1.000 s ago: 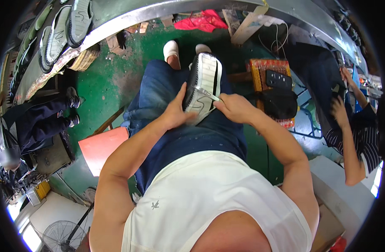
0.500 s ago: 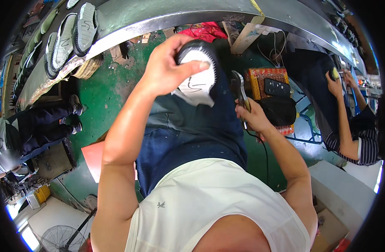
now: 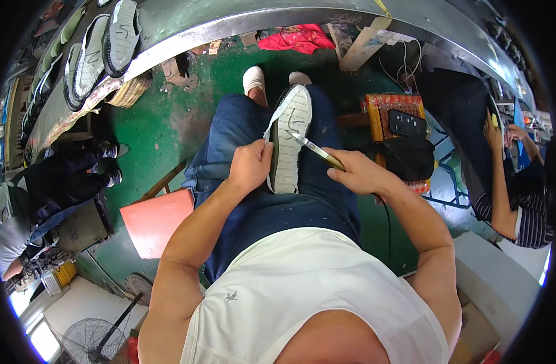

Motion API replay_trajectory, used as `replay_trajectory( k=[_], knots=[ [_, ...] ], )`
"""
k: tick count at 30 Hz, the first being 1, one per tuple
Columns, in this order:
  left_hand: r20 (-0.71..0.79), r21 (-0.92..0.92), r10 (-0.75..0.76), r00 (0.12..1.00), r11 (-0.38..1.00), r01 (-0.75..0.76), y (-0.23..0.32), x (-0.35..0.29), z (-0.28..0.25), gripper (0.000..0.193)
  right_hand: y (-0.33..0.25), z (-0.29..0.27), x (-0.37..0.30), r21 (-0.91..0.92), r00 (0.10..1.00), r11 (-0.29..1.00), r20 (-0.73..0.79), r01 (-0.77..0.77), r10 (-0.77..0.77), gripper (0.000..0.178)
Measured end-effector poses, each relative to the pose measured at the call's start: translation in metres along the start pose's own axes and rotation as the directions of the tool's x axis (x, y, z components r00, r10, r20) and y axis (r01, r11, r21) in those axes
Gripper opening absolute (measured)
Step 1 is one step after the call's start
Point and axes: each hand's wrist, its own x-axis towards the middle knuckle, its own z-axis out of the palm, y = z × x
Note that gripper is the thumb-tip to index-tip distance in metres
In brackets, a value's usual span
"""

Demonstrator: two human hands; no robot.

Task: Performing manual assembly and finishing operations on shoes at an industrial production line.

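A shoe piece [image 3: 287, 161] lies lengthwise on my lap, its pale underside facing up, with a dark rim, a toothed edge and a dark hand-drawn mark. My left hand [image 3: 252, 165] grips its left edge, thumb and fingers closed. In my right hand [image 3: 360, 173] is a slim metal hand tool [image 3: 320, 151] with a shiny head; its tip meets the underside near the middle of the right edge. Whether the tip is pressing in I cannot tell. My fingers hide part of the tool's handle.
Several similar shoe pieces [image 3: 121, 37] rest on the metal-edged bench [image 3: 229, 24] ahead. At right, a phone [image 3: 407, 124] and a black pouch [image 3: 405, 159] lie on an orange patterned stand [image 3: 378, 109]. A co-worker's arm [image 3: 502, 182] is farther right. A pink board [image 3: 159, 223] stands left.
The shoe piece has come down from above my knees onto my lap. My left hand has shifted to its left edge. My right hand has brought the tool leftward onto the underside.
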Motion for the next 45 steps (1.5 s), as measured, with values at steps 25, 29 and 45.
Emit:
replay_trajectory(
  k=[25,29,45],
  knots=[
    [0.23,-0.837,-0.16,0.96,0.471,0.279,-0.014,0.048,0.04,0.067,0.004,0.018,0.055,-0.071,0.991,0.997,-0.13,0.015,-0.024,0.022],
    [0.209,-0.809,-0.183,0.961,0.52,0.275,-0.009,0.044,0.04,0.066,-0.004,-0.018,0.076,0.387,0.944,0.864,0.198,-0.322,0.264,0.022],
    [0.064,-0.298,0.227,0.972,0.934,-0.199,-0.006,0.053,0.025,0.046,0.067,0.04,0.057,0.91,0.921,-0.142,0.386,-0.389,-0.045,0.024]
  ],
)
